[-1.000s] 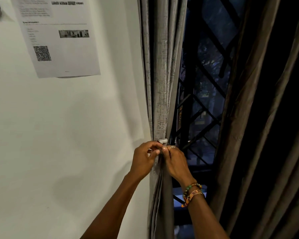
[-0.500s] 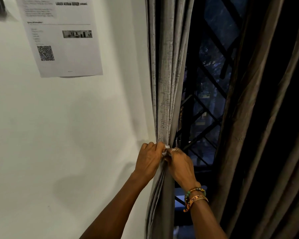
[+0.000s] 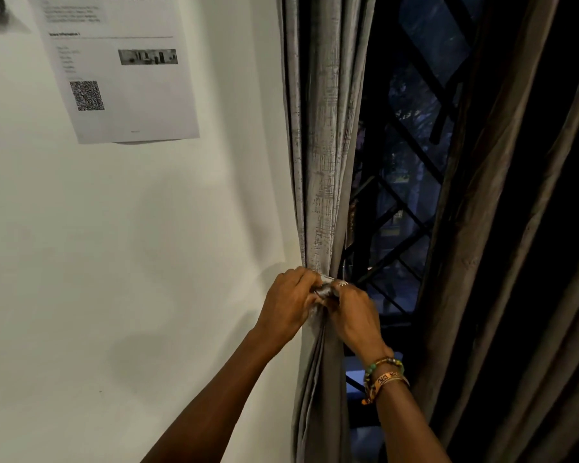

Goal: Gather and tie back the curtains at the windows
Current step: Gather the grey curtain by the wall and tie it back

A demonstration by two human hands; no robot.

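A grey textured curtain [image 3: 325, 145] hangs bunched into narrow folds at the window's left edge, against the white wall. A pale tie-back band [image 3: 325, 287] wraps the bundle at its narrowest point. My left hand [image 3: 290, 304] and my right hand [image 3: 355, 312] meet there, fingers curled and pinching the band's ends close together. The fingers hide most of the band. Bracelets circle the right wrist. A second, darker brown curtain [image 3: 502, 228] hangs loose on the right.
A dark window with a black diagonal metal grille [image 3: 401, 208] shows between the two curtains. A printed paper sheet [image 3: 121, 68] with a QR code is stuck on the white wall [image 3: 114, 262] at upper left.
Both hands have closed in tighter on the tie-back, and the band's pale end now shows less between the fingers. The view has shifted slightly.
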